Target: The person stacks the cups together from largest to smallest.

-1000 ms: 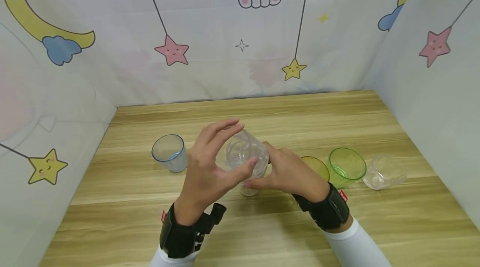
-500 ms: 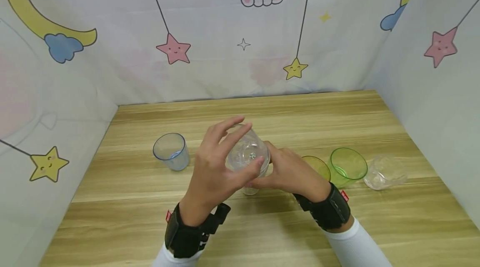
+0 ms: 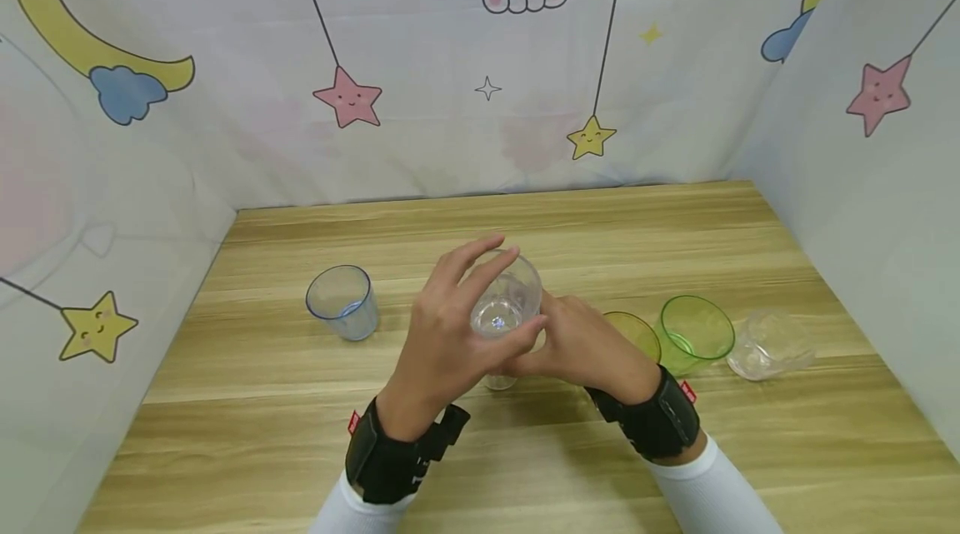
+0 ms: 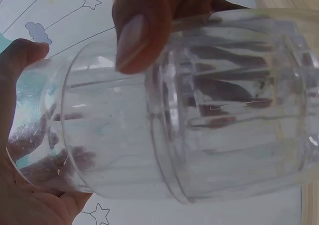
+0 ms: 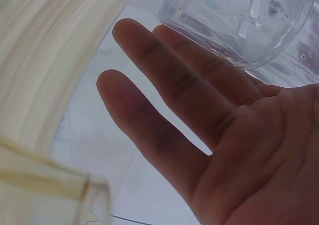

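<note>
My left hand holds a clear cup near its rim, fingers on the far side and thumb on the near side. In the left wrist view this upper cup sits with its lower part inside a wider, ribbed clear cup. The right hand grips the lower cup, its thumb on the wall near the join. Three fingers of that hand stretch out below the clear cup in the right wrist view. A round clear base shows under the hands.
A blue-rimmed cup stands at the left. On the right are a yellow cup, partly behind the right hand, a green cup and a tilted clear cup. Patterned cloth walls border the wooden table.
My left hand has shifted right, bringing the upper cup with it. That cup has swung from leaning to more upright over the lower one. The right hand has barely moved.
</note>
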`<state>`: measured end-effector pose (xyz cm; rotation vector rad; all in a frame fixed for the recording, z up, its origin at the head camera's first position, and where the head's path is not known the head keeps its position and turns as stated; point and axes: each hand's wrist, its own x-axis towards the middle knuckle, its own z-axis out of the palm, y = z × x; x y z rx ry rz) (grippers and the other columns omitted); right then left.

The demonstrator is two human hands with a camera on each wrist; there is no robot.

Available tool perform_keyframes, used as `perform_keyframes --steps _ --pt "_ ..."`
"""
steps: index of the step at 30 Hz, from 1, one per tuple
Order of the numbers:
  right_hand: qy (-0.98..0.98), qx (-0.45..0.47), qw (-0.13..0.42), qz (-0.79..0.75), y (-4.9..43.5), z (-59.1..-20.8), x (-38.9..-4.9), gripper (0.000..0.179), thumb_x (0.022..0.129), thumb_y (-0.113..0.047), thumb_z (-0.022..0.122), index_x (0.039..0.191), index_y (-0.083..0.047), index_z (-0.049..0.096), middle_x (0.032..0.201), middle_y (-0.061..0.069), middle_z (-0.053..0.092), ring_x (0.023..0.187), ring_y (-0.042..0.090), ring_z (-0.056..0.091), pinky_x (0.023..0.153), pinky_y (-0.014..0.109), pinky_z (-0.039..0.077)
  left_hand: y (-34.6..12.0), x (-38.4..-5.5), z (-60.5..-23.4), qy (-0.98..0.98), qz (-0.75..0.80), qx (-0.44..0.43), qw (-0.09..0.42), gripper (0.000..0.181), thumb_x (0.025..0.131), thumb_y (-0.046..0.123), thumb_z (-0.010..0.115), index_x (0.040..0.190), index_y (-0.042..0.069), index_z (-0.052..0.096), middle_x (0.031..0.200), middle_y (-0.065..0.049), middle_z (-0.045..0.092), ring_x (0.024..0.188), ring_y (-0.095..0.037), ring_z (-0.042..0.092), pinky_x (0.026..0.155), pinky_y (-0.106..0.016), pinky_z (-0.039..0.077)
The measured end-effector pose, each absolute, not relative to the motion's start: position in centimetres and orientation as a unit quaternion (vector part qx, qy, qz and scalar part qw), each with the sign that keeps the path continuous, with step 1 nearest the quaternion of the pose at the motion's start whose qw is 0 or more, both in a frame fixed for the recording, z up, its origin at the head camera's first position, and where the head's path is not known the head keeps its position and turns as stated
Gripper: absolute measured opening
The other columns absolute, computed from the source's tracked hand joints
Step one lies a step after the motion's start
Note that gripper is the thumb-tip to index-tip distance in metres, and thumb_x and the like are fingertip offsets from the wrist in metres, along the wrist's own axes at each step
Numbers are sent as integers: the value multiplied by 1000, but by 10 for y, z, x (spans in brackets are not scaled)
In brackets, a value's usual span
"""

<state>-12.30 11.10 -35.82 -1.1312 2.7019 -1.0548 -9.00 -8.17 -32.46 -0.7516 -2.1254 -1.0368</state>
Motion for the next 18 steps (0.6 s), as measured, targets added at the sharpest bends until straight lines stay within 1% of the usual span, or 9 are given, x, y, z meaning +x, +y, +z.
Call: perform_keyframes --steps 4,7,8,11,15,18 --pt "867 -365 16 -338 111 -358 -123 91 77 -42 88 149 -16 39 109 -4 68 83 8 63 74 32 53 -81 -92 -327 -810 -398 -285 323 66 74 30 89 131 6 66 139 -12 57 129 -25 52 100 -45 48" --pt "866 -366 16 -340 111 -358 -123 90 76 -40 89 148 -15 39 110 -3 68 85 8 64 75 32 54 -81 -92 -328 -808 -401 -290 320 66 75 31 89 132 7 65 140 -11 56 129 -26 52 99 -46 48" --pt "865 -368 15 -340 111 -358 -124 89 77 -38 89 147 -14 40 110 -3 68 86 9 65 75 32 54 -81 -93 -328 -806 -403 -294 318 67 75 32 89 132 7 65 141 -11 55 130 -26 51 100 -46 48" --pt "869 -367 8 -332 111 -359 -123 76 79 -32 86 140 -11 46 104 -2 70 85 10 66 72 31 54 -83 -93 -328 -803 -406 -312 304 70 77 38 86 135 8 62 146 -10 50 133 -27 49 100 -48 48" --pt "878 -354 9 -324 111 -360 -123 67 81 -33 83 135 -12 50 96 -3 72 83 10 67 70 31 53 -89 -95 -328 -796 -421 -338 274 77 79 41 82 143 8 55 153 -11 42 138 -28 43 102 -47 47" --pt "876 -345 23 -337 110 -359 -123 72 80 -37 84 139 -16 48 105 -4 71 89 9 66 74 32 54 -94 -96 -328 -788 -439 -347 256 83 79 37 82 148 6 48 155 -11 39 141 -29 40 106 -46 44"
